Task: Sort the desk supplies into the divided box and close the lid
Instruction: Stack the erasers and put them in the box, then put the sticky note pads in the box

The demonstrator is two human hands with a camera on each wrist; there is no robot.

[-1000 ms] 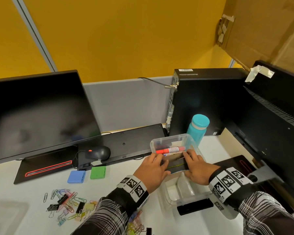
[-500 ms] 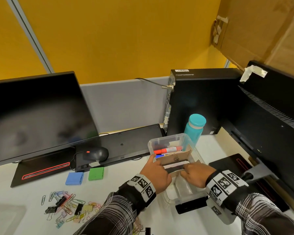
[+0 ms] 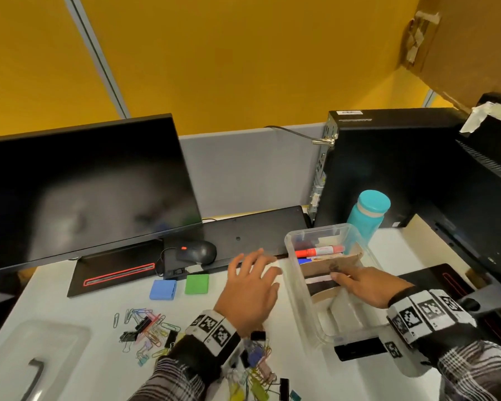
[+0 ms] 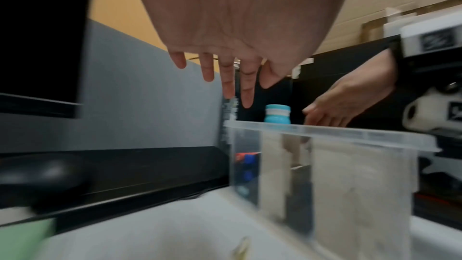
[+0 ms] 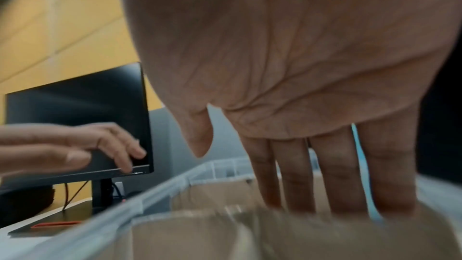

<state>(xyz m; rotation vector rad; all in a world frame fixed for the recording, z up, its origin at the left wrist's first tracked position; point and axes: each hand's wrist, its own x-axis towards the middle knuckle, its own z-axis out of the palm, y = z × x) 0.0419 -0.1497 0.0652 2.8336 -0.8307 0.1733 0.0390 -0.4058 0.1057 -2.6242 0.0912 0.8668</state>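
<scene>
- The left hand (image 3: 248, 290) has come off the clear divided box (image 3: 294, 287) since half a second ago, when both hands were working at the cardboard dividers; it now hovers over the worktop (image 3: 70, 311) just beside the box's left wall, fingers (image 4: 247, 86) spread wide and holding nothing.
- The right hand (image 3: 365, 286) remains inside the box, its straight fingers (image 5: 337, 175) pressing down between the cardboard dividers (image 3: 327, 263); nothing is visibly gripped.
- The box stands toward the right of the worktop, in front of the teal bottle (image 3: 366, 214). Its far compartment holds a red marker (image 3: 318, 251) with something blue beneath it; the near compartments look unfilled, though the hand hides part of them.
- Judgement: the dividers seem seated now, so the freed left hand is likely heading for loose supplies.
- Still outside the box: a blue eraser (image 3: 163, 289) and a green eraser (image 3: 197, 283) near the monitor base, and a scatter of paper clips and binder clips (image 3: 145, 331) toward the near edge, with more clips (image 3: 255, 369) by the left sleeve.
- The clear lid (image 3: 35, 351) lies at the near left corner, so closing is a long way off.
- The small clips will likely need pinching or scooping in several goes.
</scene>
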